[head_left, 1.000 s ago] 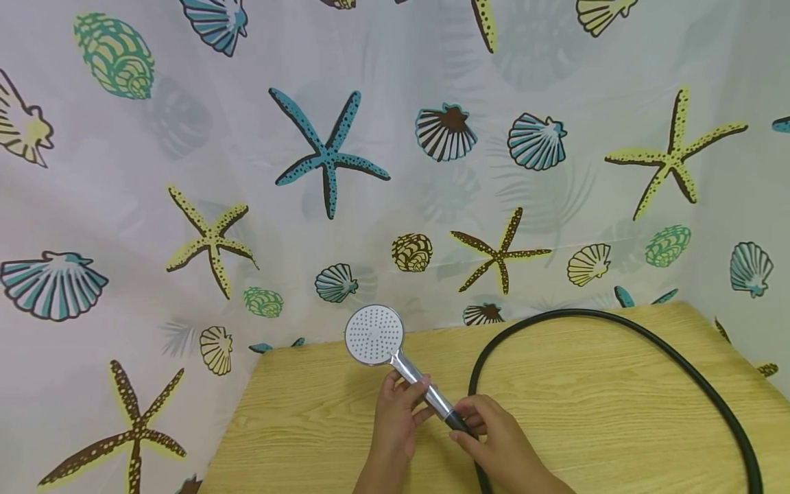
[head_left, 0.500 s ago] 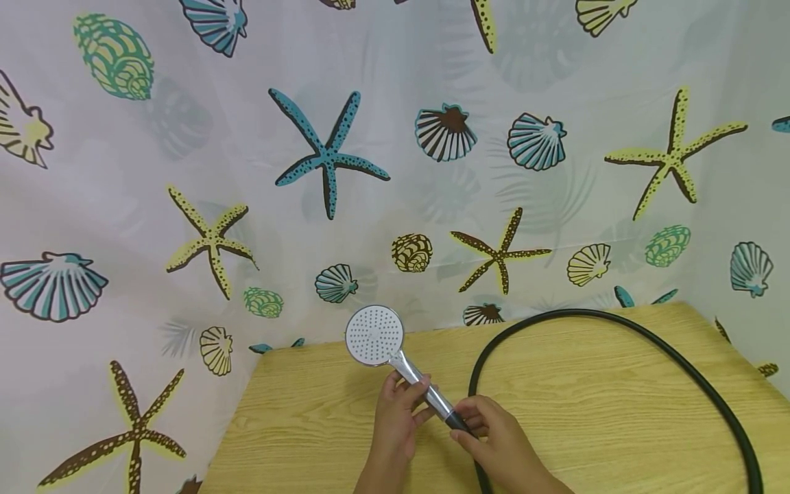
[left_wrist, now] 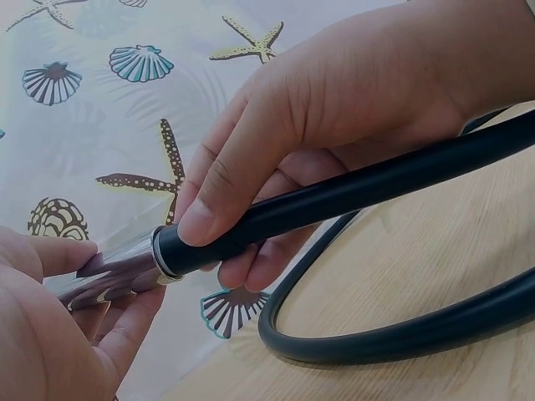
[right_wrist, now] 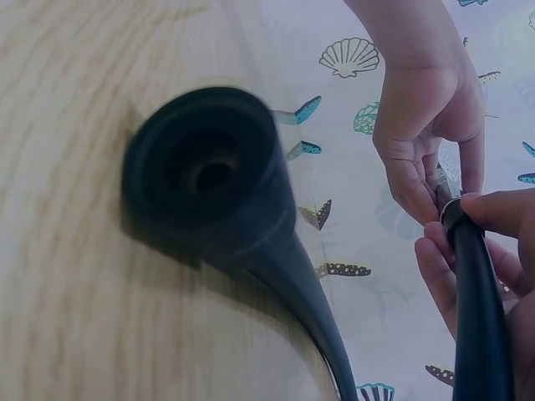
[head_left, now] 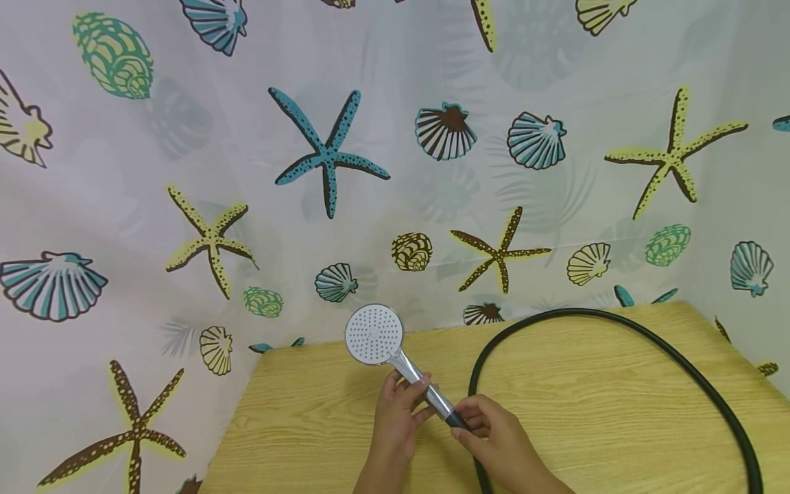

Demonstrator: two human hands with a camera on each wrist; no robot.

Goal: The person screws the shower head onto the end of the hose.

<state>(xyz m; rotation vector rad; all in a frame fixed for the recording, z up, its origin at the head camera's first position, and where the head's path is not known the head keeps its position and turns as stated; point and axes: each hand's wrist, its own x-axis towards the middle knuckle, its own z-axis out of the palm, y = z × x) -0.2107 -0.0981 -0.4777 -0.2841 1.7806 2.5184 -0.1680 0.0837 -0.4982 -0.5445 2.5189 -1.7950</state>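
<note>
A hand shower (head_left: pixel 374 334) with a round white spray face and a chrome handle tilts up to the left above the table. My left hand (head_left: pixel 395 418) grips the chrome handle between thumb and fingers. At the handle's lower end, my right hand (head_left: pixel 496 439) pinches the end of a black hose (head_left: pixel 681 360). In the left wrist view, that hose end (left_wrist: pixel 196 251) meets the bright metal ring (left_wrist: pixel 163 255) of the handle. How far it sits on or in the handle is hidden. The hose's wide, cup-shaped other end (right_wrist: pixel 251 213) faces the right wrist camera.
The hose arcs over the right half of the wood-grain table (head_left: pixel 296 412). Behind and at both sides hangs a white curtain (head_left: pixel 395 206) printed with starfish and shells, and it meets the table's back edge.
</note>
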